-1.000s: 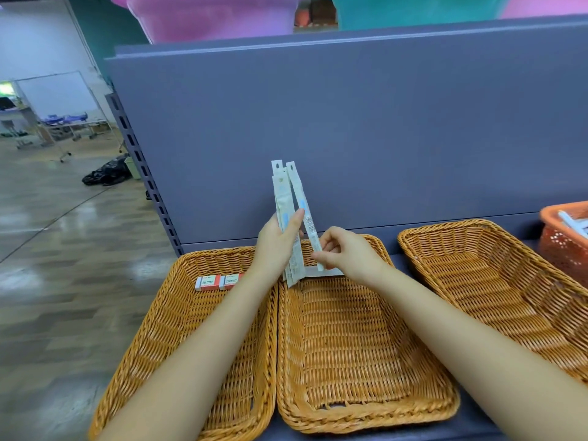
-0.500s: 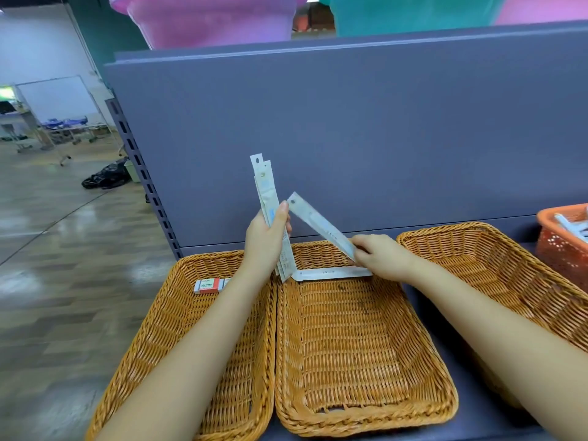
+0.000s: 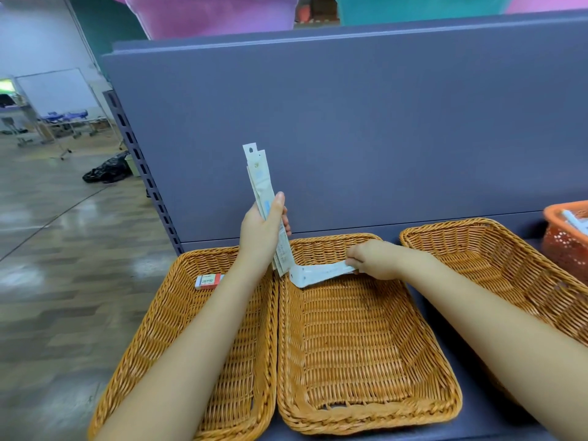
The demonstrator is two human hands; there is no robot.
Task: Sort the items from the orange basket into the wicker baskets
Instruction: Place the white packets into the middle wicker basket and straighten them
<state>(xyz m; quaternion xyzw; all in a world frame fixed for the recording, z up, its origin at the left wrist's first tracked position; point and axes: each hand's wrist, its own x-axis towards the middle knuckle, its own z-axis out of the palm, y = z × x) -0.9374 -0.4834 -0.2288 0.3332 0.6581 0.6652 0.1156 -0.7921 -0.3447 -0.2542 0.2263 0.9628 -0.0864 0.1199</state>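
Over the middle wicker basket (image 3: 359, 342), the right hand (image 3: 374, 259) pinches one long white paper-wrapped packet (image 3: 321, 275) and lays it flat at the far end, on top of what may be another one. Left hand (image 3: 261, 232) grips a bundle of matching white packets (image 3: 259, 183) upright, fingers curled round its lower half, just above the rim. Placing step, by the look of it: the next move calls for letting go cleanly, then drawing another packet off the bundle. Small red-and-white boxes (image 3: 208, 280) sit in the left wicker basket (image 3: 165, 332); the orange plastic basket (image 3: 564, 240) waits far right, beyond a third wicker basket (image 3: 496, 265).
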